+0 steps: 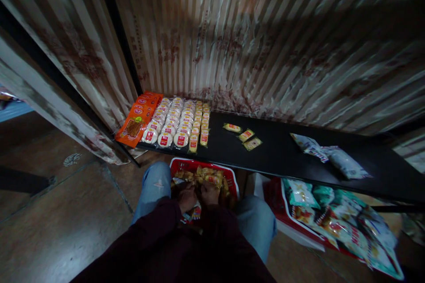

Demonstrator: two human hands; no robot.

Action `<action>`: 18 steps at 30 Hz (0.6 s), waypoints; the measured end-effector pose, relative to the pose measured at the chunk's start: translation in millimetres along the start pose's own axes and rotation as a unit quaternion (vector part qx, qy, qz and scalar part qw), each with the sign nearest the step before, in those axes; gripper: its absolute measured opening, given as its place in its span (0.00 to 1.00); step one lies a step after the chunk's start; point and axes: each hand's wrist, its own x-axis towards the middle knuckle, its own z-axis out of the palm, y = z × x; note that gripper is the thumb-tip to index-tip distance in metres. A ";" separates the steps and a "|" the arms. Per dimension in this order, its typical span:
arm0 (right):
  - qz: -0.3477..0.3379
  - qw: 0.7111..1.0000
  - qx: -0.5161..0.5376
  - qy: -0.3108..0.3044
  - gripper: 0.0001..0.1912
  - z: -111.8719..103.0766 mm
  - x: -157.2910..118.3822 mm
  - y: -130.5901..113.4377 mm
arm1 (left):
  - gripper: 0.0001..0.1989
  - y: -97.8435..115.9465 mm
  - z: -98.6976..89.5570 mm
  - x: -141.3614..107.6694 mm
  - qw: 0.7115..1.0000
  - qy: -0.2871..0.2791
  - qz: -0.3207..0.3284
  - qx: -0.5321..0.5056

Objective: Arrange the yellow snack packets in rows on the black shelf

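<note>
Between my knees, a red basket [235, 177] with a white rim holds many snack packets in yellow wrappers [212, 178]. Both hands reach down into it. My left hand [187, 198] has its fingers curled among the packets at the basket's left side. Close beside it, my right hand [210, 192] is bent closed against the yellow packets. What either hand grips is too dark to make out. Near my wrists lies a red, white and blue packet [196, 211], partly covered by my sleeves.
On the low black shelf [272, 150] stand rows of round white-wrapped snacks [169, 128], yellow snack rows [199, 126] and an orange bag [139, 119]. Three loose yellow packets [246, 135] and silvery bags [345, 161] lie further right. Another basket [286, 203] holds green-and-white bags. A striped curtain [232, 44] hangs behind.
</note>
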 end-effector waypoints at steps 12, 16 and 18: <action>-0.031 0.990 -0.069 -0.121 0.18 6.8 5.8 15.8 | 0.31 -7.1 -2.2 10.5 0.981 0.026 -0.155 -0.117; 0.003 0.970 -0.143 -0.194 0.25 8.2 10.3 8.9 | 0.34 -11.2 -1.6 20.5 0.953 0.014 -0.225 -0.204; 0.038 0.956 -0.173 -0.234 0.28 9.5 12.1 4.8 | 0.33 -13.0 -1.5 23.9 0.935 0.017 -0.262 -0.240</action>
